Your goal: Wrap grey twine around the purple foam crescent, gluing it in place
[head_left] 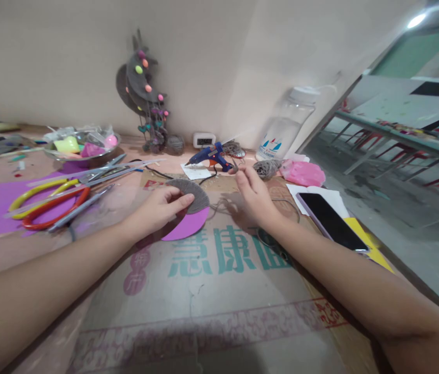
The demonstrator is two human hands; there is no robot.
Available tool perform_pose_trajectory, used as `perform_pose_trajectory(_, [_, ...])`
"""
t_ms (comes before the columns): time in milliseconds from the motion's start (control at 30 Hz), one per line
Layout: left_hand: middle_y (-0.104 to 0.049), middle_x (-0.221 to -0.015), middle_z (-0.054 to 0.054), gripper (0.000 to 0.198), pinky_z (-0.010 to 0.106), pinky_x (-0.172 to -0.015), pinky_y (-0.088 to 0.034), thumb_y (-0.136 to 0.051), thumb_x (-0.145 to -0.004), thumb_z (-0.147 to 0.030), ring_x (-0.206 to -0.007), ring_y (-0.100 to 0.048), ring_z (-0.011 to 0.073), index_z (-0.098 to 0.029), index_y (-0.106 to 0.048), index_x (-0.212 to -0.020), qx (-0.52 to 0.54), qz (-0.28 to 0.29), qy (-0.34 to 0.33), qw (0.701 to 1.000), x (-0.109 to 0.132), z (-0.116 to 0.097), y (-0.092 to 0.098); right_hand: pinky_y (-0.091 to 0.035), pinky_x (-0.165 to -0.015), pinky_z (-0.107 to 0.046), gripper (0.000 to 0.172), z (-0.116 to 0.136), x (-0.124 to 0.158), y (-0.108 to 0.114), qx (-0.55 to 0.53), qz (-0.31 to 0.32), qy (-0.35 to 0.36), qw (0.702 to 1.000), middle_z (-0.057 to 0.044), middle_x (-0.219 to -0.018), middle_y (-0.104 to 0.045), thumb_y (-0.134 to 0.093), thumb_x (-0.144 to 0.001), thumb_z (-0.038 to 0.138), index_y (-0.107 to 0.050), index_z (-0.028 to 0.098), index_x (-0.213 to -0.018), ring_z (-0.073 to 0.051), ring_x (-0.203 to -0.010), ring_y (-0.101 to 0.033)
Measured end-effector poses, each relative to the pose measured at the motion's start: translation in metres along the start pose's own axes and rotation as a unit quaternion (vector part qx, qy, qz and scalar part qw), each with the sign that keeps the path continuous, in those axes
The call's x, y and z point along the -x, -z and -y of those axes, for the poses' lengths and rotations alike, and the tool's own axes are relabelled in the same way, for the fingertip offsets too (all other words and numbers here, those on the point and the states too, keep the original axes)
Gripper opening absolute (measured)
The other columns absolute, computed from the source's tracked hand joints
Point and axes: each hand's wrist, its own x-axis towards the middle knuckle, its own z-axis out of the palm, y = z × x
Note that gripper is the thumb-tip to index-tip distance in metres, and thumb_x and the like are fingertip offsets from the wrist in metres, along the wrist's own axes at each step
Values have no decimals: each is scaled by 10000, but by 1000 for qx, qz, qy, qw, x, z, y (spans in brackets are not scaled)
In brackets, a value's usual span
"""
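My left hand [160,208] rests on a round purple disc [188,224] whose far half is wrapped in grey yarn [193,191]; its fingers press the disc down on the cardboard sheet [219,291]. My right hand [254,196] hovers just right of the disc, fingers pinched on a thin grey yarn strand that runs back toward the disc. A blue hot glue gun [210,156] stands just beyond both hands. A ball of grey yarn [265,168] lies to the right of the glue gun.
Red and yellow scissors [50,203] lie at the left on purple paper. A metal bowl [83,148] of coloured bits sits behind them. A phone [330,221] lies at the right near the table edge, with a plastic jar [286,124] and pink bag [303,173] behind.
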Motion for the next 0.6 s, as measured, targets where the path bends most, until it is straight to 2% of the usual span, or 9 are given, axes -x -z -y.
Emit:
perform_pose_trajectory(167, [-545,-580,-4,369,234,-539,-372,-519,-799,-470,-564,-486,123,-166,-536,-590,16,20,-15,1000,-3,5,-1,-422,-845,-369,313,15,12,-6,68,72,135,986,-98,-1018,-580,-367,-943,362,-511,193,-1163,-215,-933,-536])
perform_pose_trajectory(333, [-554,-568,3,340,236,-533,-376,-541,-780,-439,-555,-485,126,-166,-551,-577,33,20,-15,999,-3,5,-2,-412,-899,-391,333,15,11,-5,72,91,145,983,-107,-1060,-596,-334,-958,346,-508,198,-1201,-225,-1014,-535])
perform_pose_trajectory(600, [-614,-629,14,309,237,-561,-413,-568,-781,-428,-578,-526,127,-147,-628,-666,56,32,-14,998,-2,8,-3,-427,-851,-359,297,16,15,-8,73,100,160,979,-94,-1037,-621,-371,-953,331,-550,196,-1148,-212,-982,-554])
